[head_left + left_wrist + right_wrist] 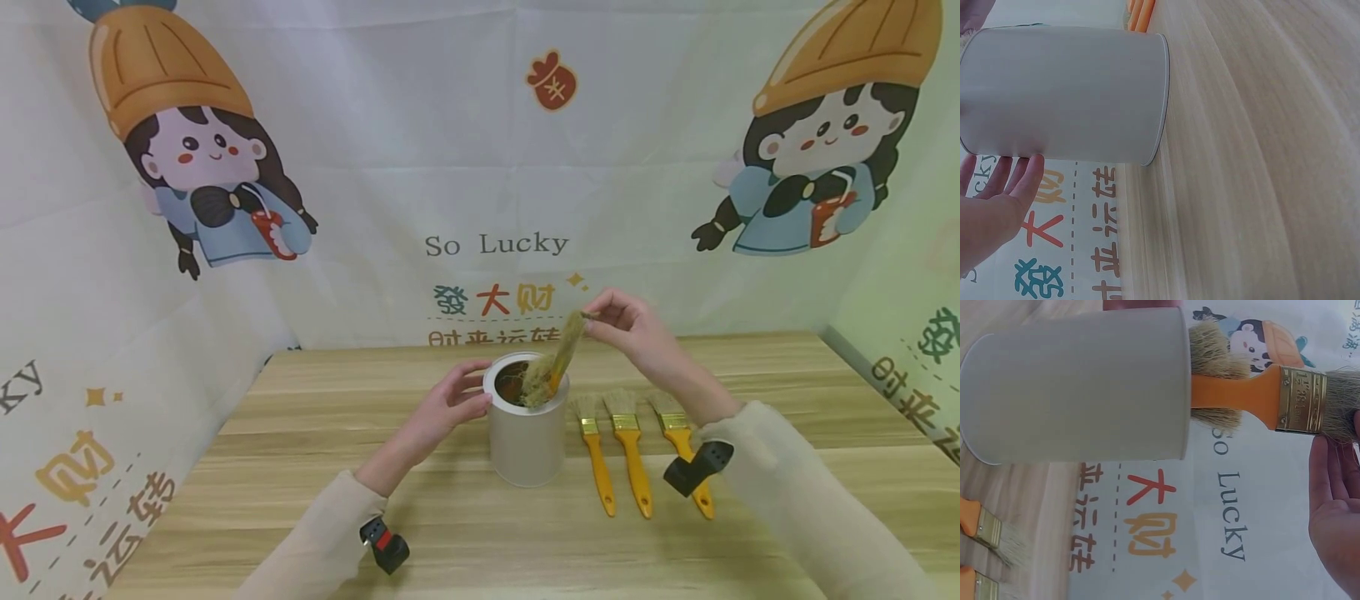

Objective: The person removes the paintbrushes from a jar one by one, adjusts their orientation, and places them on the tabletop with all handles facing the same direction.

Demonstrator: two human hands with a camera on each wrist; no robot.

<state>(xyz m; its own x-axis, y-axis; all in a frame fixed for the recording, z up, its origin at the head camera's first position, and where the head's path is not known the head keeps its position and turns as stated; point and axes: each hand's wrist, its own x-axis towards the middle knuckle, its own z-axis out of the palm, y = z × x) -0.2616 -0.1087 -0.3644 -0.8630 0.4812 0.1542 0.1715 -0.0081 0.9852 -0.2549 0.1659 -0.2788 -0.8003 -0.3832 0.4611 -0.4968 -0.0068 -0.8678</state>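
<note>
A pale grey cylindrical can [527,450] stands upright on the table. My left hand [450,404] holds its left side near the top, thumb toward me and fingers round the far side. Above the opening, my right hand [637,337] pinches the bristles of a paintbrush [1302,400]. That brush is tilted, its orange handle pointing down into the can and its brass ferrule above the rim. Bristles of other brushes [536,379] stick out at the rim beside the handle; the rest of them is hidden inside.
Three more paintbrushes with orange handles, a left one [597,467], a middle one [633,458] and a right one [675,429], lie right of the can, bristles away from me. My right forearm partly covers the right one. A printed cloth [360,192] hangs behind the wooden table [300,467].
</note>
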